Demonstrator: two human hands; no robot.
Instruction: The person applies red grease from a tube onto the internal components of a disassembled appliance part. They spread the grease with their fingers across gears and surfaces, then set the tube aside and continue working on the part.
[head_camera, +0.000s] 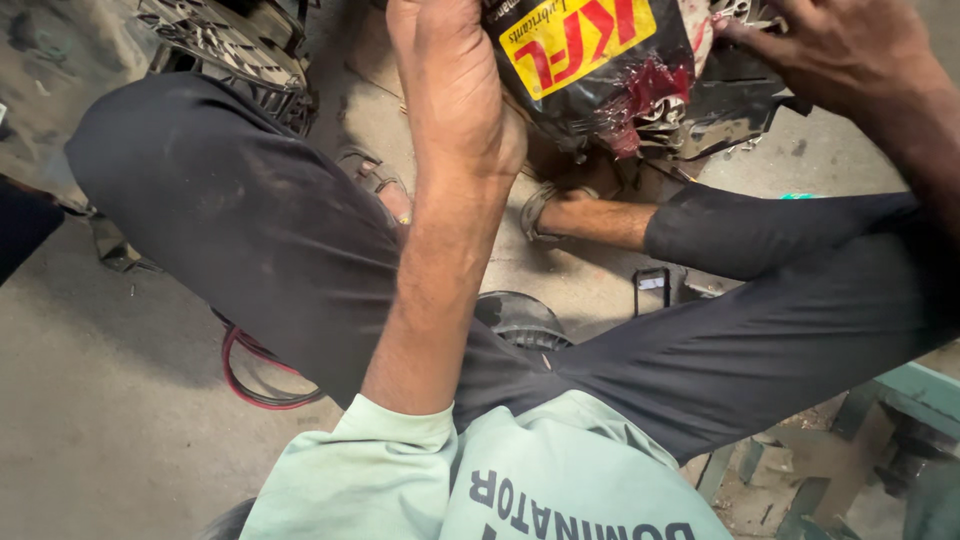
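- Head view is showing the left hand (455, 85) pressing against a black plastic bag (600, 70), finger grip impossible to tell.
- Right hand (850, 50) is clutching that bag's far side.

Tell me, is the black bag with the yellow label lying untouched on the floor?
No, the left hand and the right hand both grip the black bag, held up over the concrete floor.

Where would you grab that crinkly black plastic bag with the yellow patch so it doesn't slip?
Probably at both upper sides at once. The crinkly black plastic bag with the yellow patch is floppy and bulging, so one grip would likely let it sag. The left hand presses its left side and the right hand is at its right, over the grey metal part.
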